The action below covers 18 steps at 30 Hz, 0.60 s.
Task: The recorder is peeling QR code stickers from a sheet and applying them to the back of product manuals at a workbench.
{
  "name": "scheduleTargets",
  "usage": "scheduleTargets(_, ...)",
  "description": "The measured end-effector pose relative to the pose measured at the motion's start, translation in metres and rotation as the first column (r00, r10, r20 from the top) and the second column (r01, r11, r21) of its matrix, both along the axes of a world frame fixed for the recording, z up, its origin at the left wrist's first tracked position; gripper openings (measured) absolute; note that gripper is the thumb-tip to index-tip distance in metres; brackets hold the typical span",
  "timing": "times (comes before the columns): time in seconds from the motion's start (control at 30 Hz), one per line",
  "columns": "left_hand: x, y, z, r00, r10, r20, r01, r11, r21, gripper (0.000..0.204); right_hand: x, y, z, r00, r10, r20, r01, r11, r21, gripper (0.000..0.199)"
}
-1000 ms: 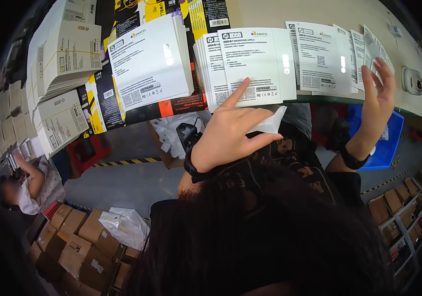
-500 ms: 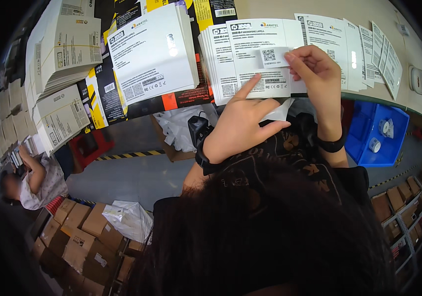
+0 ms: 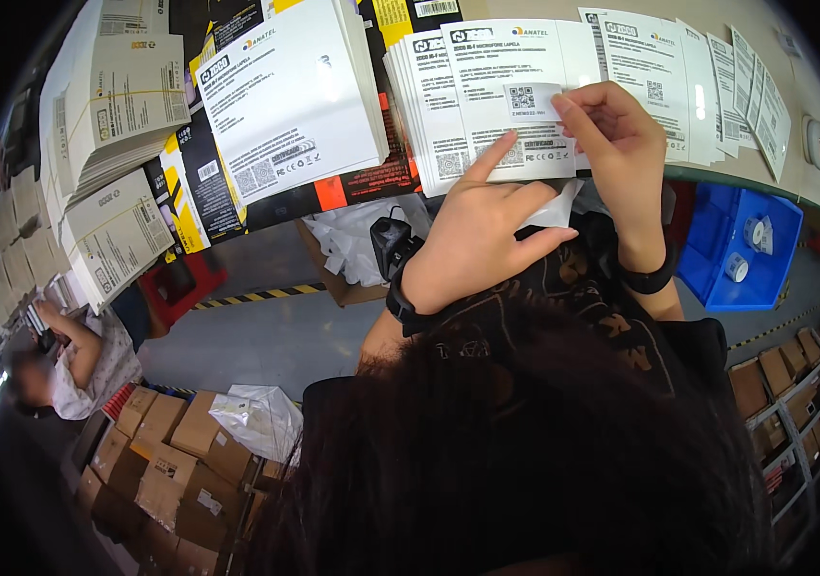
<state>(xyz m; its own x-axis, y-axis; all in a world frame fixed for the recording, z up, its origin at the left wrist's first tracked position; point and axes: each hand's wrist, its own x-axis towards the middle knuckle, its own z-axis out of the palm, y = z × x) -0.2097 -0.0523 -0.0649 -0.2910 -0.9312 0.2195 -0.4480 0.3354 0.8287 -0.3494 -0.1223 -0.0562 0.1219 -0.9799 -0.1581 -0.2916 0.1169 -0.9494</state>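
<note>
My right hand (image 3: 618, 144) pinches the right edge of a small white QR-code sticker (image 3: 530, 108), which lies over a printed white card (image 3: 496, 62). Just below the sticker, the stretched index finger of my left hand (image 3: 482, 235) touches the card. A loose white paper slip (image 3: 556, 209) shows between the thumb and the other fingers of that hand, past the table edge; the fingers gripping it are partly hidden. The card lies on top of a fanned stack of similar cards (image 3: 419, 115), with more printed cards (image 3: 659, 67) spread to the right.
A tall pile of printed cards (image 3: 295, 96) stands left of centre, beside banded card stacks (image 3: 131, 86). Below the table's right side sits a blue bin (image 3: 717, 254) with label rolls. Cardboard boxes (image 3: 170, 480) fill the lower left, where another person (image 3: 93, 365) works.
The sticker has come down onto the card and lies flatter against it. Both hands keep nearly the same pose, and the whole view has shifted slightly.
</note>
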Motion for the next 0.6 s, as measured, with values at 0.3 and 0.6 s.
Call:
scheduleTargets(0.3,0.001,0.000,0.000,1.000,-0.009,0.023,0.009,1.000,-0.004,0.027,0.013,0.001,0.004,0.918,0.015,-0.396,-0.095,0.978,-0.185,0.026)
scheduleTargets(0.6,0.001,-0.001,0.001,1.000,-0.005,0.030,0.006,1.000,-0.014,0.027,0.014,-0.008,-0.001,0.802,-0.104,-0.589,-0.093,0.951,-0.295,0.041)
